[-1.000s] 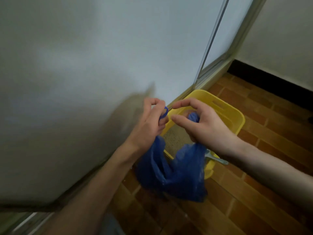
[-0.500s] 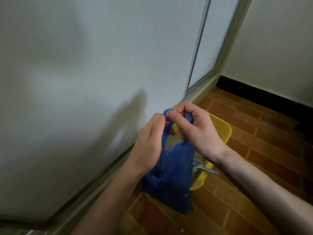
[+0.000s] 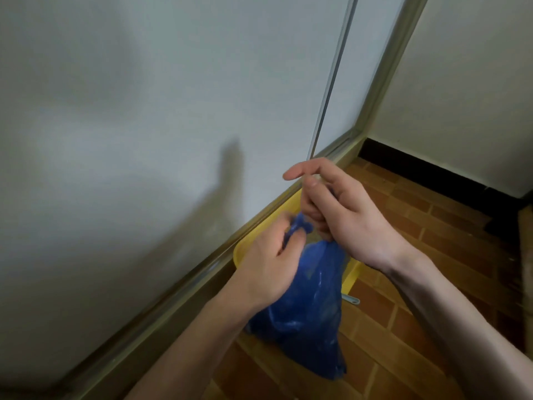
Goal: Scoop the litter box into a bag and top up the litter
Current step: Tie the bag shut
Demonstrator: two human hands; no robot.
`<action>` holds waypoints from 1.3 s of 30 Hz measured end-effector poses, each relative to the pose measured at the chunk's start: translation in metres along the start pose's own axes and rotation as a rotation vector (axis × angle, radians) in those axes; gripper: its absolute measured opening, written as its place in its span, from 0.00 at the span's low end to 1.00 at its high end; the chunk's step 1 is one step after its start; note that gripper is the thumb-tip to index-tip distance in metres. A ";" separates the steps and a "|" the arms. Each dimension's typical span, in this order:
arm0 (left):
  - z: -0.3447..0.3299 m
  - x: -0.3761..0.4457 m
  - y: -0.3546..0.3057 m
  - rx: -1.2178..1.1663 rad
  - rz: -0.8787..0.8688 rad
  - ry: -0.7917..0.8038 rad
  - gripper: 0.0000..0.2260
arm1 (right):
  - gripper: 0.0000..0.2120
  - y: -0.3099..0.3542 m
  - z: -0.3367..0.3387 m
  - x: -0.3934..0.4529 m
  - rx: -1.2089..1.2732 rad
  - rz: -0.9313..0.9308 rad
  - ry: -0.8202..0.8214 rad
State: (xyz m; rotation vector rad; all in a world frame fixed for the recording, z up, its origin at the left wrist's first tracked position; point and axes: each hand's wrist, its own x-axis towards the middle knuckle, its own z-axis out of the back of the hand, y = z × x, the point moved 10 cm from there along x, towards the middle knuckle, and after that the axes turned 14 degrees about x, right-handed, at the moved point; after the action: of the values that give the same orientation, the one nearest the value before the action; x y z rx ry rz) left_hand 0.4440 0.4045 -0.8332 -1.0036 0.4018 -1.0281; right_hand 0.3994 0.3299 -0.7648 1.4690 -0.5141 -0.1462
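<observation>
The floor (image 3: 427, 226) is laid with reddish-brown brick-pattern tiles with pale joints, and it fills the lower right of the view. Along its left edge runs a pale metal door track (image 3: 161, 310) carrying a large frosted sliding panel (image 3: 144, 111), grey-white and featureless except for soft shadows of the arms. A thin vertical frame bar (image 3: 331, 82) divides that panel from a narrower one, and a wider frame post (image 3: 386, 76) meets a plain white wall (image 3: 467, 96) at the corner. A black skirting strip (image 3: 418, 166) runs along the foot of that wall.

A yellow litter box (image 3: 245, 249) sits on the tiles right against the track, mostly hidden behind the hands and bag; only parts of its rim show. A small grey handle end (image 3: 352, 300), probably the scoop, pokes out just beside the box's near corner.

The blue plastic bag (image 3: 311, 307) hangs in front of the box, its body bulging and sagging toward the floor. The left hand (image 3: 268, 261) has its fingers curled tight around the gathered blue neck at the top of the bag. The right hand (image 3: 343, 209) is close against it, its lower fingers curled onto the bag's top just beside the left hand's grip, while its index finger sticks out straight toward the panel. Both bare forearms reach in from the bottom of the view.
</observation>
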 end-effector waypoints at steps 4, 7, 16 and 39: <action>-0.019 -0.012 -0.027 -0.009 -0.123 0.165 0.14 | 0.13 0.001 -0.008 0.003 -0.005 -0.008 0.046; -0.023 -0.009 -0.027 0.106 -0.165 0.108 0.10 | 0.14 -0.001 -0.023 0.007 0.029 -0.018 0.126; -0.024 -0.004 0.006 -0.122 0.063 0.126 0.19 | 0.19 -0.008 0.011 -0.001 -0.595 0.047 0.173; -0.020 -0.002 0.007 -0.145 0.094 0.297 0.07 | 0.20 -0.010 0.039 -0.028 -0.459 0.040 0.002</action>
State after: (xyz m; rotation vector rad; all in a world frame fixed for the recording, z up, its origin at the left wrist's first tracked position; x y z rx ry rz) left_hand 0.4332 0.3976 -0.8499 -0.9522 0.7695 -1.0769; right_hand 0.3607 0.3047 -0.7801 1.0104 -0.4708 -0.2156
